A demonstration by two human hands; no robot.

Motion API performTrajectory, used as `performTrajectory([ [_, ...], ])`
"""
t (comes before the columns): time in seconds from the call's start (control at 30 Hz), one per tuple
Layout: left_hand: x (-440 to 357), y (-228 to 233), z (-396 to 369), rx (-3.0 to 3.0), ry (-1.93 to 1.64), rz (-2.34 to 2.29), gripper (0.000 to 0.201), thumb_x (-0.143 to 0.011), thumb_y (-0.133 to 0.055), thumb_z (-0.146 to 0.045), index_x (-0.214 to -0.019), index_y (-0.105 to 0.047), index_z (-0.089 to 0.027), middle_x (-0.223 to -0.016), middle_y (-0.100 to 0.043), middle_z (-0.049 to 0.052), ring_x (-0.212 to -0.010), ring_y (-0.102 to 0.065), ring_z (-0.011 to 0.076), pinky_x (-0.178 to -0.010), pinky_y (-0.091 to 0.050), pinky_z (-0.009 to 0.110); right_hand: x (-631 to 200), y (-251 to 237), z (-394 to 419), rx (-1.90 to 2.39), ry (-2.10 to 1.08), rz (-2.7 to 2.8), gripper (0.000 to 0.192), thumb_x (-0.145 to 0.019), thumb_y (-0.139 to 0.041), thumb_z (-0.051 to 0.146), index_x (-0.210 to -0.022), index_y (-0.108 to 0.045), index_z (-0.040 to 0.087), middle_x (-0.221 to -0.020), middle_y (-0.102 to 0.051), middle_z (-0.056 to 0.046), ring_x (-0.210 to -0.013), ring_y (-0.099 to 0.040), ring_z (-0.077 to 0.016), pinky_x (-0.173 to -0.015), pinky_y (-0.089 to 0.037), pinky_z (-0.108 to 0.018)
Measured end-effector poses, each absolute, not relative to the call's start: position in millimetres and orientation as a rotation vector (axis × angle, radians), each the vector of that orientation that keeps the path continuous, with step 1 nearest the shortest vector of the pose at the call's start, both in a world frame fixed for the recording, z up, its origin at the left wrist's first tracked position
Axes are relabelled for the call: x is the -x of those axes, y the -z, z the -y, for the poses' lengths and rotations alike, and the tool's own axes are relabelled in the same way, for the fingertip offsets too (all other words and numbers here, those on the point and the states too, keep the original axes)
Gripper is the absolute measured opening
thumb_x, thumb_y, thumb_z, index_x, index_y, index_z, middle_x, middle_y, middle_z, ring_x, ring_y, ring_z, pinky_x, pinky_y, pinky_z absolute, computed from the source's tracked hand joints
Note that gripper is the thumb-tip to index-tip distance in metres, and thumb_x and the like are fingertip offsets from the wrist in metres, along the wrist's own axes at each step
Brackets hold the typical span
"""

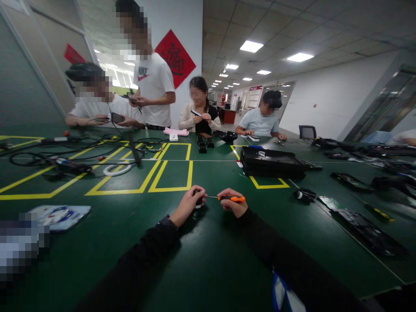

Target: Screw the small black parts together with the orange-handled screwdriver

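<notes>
My left hand is closed around a small black object, held upright just above the green table. Its kind is too dark and too covered by fingers to make out. In my right hand is a screwdriver with an orange and black handle, lying level. Its thin metal shaft points left, and the tip reaches the fingers of my left hand. Whether the tip touches the black object cannot be told.
Black trays are stacked ahead to the right. Dark device panels and a yellow screwdriver lie farther right. Cables tangle at the left, near a white ring. Several people stand or sit across the table.
</notes>
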State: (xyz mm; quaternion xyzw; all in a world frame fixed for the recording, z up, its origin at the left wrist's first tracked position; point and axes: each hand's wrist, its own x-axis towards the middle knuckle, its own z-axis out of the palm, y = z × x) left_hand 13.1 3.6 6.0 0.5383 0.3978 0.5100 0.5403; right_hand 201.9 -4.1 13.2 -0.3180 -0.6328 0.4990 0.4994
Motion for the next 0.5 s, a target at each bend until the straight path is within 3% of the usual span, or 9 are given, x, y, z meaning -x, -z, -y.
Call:
performTrajectory([
  [0.1, -13.2, -6.2, -3.4, -1.282, -1.210, -0.929, 0.028, -0.071, -0.056, -0.041, -0.084, -0.051, -0.017, -0.078, -0.059, 0.003, -0.062, -0.056, 0.0117, -0.055, -0.045, 0.023, -202.2, -12.7, 4.4, 0.720, -1.230, 1.555, 0.016, -0.068, -0.057, 0.027, -0.076, -0.061, 0.014, -0.054, -0.051, 0.002, -0.045, -0.046, -0.0075, -0.042, -0.035, -0.020],
  [0.27, -12.8, -5.8, -4.3, -1.299, -1.215, -0.910, 0.026, -0.072, -0.055, -0.040, -0.084, -0.050, -0.017, -0.077, -0.058, 0.003, -0.062, -0.056, 0.0116, -0.056, -0.045, 0.023, -200.4, -8.2, -0.7, 0.766, -1.333, 1.417, 0.029, -0.076, -0.046, 0.037, -0.094, -0.055, 0.016, -0.056, -0.055, 0.001, -0.041, -0.047, -0.0081, -0.038, -0.033, -0.019],
  [0.5, -12.8, -5.6, -4.3, -1.303, -1.189, -0.919, 0.027, -0.072, -0.055, -0.040, -0.086, -0.050, -0.017, -0.077, -0.058, 0.003, -0.062, -0.056, 0.0117, -0.056, -0.044, 0.023, -201.4, -9.4, 0.2, 0.752, -1.263, 1.415, 0.013, -0.065, -0.057, 0.022, -0.076, -0.050, 0.018, -0.055, -0.054, 0.004, -0.044, -0.047, -0.0079, -0.041, -0.035, -0.019],
])
